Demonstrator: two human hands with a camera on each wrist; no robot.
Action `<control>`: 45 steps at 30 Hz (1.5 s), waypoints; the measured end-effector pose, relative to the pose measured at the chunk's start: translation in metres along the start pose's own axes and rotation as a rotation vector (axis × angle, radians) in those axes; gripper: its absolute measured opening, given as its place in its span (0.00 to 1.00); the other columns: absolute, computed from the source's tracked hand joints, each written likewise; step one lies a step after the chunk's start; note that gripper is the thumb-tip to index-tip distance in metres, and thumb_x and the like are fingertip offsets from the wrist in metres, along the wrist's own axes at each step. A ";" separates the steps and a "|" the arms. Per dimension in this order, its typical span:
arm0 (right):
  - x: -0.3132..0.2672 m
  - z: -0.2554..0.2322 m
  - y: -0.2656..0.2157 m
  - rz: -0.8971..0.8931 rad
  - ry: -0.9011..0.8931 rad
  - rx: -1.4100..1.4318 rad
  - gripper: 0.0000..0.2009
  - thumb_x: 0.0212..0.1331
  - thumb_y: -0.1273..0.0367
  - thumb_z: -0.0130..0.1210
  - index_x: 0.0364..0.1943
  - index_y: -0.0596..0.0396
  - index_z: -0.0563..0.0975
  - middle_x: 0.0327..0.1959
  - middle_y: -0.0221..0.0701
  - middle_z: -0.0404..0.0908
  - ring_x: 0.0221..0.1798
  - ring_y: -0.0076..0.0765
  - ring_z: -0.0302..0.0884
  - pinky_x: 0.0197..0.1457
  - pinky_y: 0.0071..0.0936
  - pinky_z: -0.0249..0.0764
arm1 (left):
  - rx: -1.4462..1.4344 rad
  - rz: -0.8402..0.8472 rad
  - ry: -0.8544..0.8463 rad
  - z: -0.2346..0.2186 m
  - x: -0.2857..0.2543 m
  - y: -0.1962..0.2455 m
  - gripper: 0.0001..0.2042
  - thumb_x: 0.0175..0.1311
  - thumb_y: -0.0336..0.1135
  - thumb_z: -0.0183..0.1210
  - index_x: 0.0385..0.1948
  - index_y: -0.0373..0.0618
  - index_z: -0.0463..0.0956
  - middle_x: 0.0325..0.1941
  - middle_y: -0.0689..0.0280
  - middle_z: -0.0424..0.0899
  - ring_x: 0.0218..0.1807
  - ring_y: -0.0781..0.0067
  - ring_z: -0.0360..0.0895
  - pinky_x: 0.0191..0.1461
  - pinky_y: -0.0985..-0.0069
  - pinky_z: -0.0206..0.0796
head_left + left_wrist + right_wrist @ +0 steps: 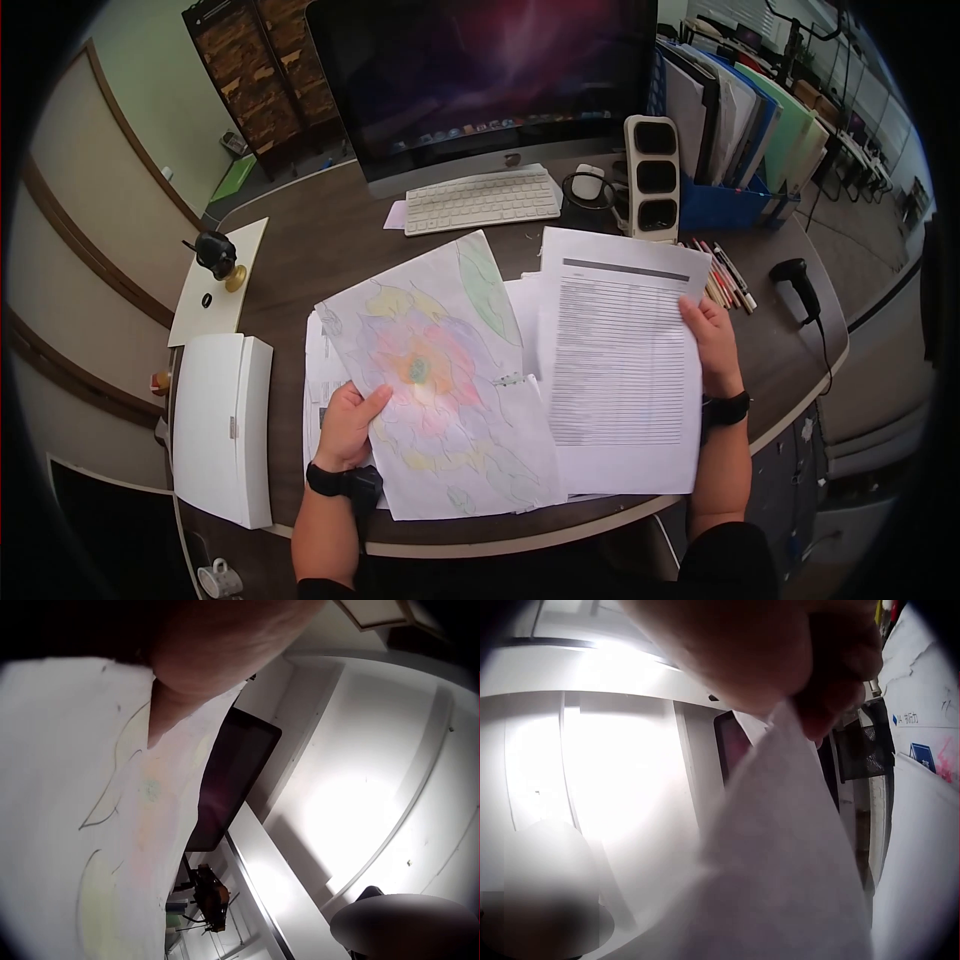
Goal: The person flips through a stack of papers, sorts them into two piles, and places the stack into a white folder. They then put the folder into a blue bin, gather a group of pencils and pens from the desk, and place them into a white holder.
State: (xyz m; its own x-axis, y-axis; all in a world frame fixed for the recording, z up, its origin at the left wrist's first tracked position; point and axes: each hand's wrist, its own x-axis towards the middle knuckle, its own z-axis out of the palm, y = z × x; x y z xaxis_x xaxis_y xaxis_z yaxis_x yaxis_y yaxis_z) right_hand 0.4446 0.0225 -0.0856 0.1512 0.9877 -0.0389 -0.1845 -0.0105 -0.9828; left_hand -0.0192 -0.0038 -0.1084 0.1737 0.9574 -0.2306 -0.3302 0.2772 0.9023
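Observation:
A sheet with a coloured flower drawing is tilted over the desk in the head view; the left hand pinches its left edge, thumb on top. To its right, a sheet printed with a lined table is gripped at its right edge by the right hand. The left wrist view shows the drawing beside part of the left hand. In the right wrist view, the right hand holds a white sheet at its corner. More papers lie beneath both sheets.
A keyboard, mouse and monitor stand at the back. Pencils and a scanner lie on the right. A white box-like device and a black object on a gold base are on the left.

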 end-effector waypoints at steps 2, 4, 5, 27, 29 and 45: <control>0.008 -0.017 0.001 0.021 -0.037 0.161 0.17 0.72 0.62 0.49 0.51 0.64 0.76 0.42 0.35 0.84 0.38 0.24 0.82 0.43 0.20 0.78 | -0.017 0.001 0.009 -0.002 0.001 0.000 0.14 0.70 0.29 0.55 0.54 0.32 0.72 0.53 0.58 0.82 0.49 0.70 0.81 0.54 0.72 0.74; 0.017 -0.032 0.009 0.035 -0.065 0.189 0.18 0.72 0.61 0.48 0.52 0.64 0.76 0.43 0.36 0.84 0.39 0.25 0.82 0.44 0.20 0.78 | -0.034 0.003 0.014 -0.005 0.002 -0.001 0.14 0.70 0.29 0.55 0.54 0.33 0.73 0.53 0.58 0.82 0.49 0.70 0.81 0.54 0.72 0.74; 0.020 -0.035 0.011 0.048 -0.091 0.219 0.19 0.72 0.60 0.48 0.53 0.64 0.75 0.45 0.36 0.84 0.40 0.26 0.83 0.44 0.20 0.79 | -0.025 -0.003 -0.004 -0.006 0.003 -0.001 0.14 0.70 0.29 0.55 0.54 0.33 0.73 0.53 0.58 0.82 0.49 0.70 0.81 0.54 0.72 0.74; -0.040 0.063 -0.012 0.281 -0.388 -0.388 0.12 0.71 0.67 0.49 0.49 0.61 0.75 0.28 0.24 0.78 0.19 0.13 0.67 0.22 0.14 0.64 | 0.318 -0.114 -0.198 0.035 -0.001 -0.011 0.21 0.79 0.43 0.39 0.57 0.33 0.70 0.52 0.63 0.80 0.51 0.78 0.76 0.58 0.79 0.68; -0.045 0.071 -0.019 0.294 -0.356 -0.227 0.10 0.70 0.68 0.50 0.47 0.60 0.75 0.27 0.24 0.78 0.18 0.13 0.68 0.21 0.14 0.63 | 0.324 -0.093 -0.193 0.033 0.000 -0.015 0.22 0.79 0.44 0.38 0.56 0.32 0.71 0.51 0.63 0.81 0.51 0.78 0.76 0.57 0.80 0.67; -0.036 0.083 0.016 0.158 -0.316 -0.328 0.12 0.66 0.74 0.55 0.51 0.61 0.74 0.30 0.24 0.79 0.24 0.16 0.76 0.24 0.14 0.65 | 0.389 -0.162 -0.213 0.038 -0.002 -0.013 0.22 0.78 0.49 0.39 0.52 0.37 0.72 0.31 0.71 0.79 0.21 0.87 0.68 0.23 0.85 0.62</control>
State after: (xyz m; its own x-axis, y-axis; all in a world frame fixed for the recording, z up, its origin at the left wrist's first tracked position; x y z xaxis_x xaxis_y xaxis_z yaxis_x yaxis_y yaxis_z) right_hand 0.3552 -0.0003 -0.0853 -0.1662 0.9684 -0.1858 0.1421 -0.1629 -0.9764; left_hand 0.0201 -0.0130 -0.1061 0.3940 0.8555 -0.3362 0.0819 0.3316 0.9399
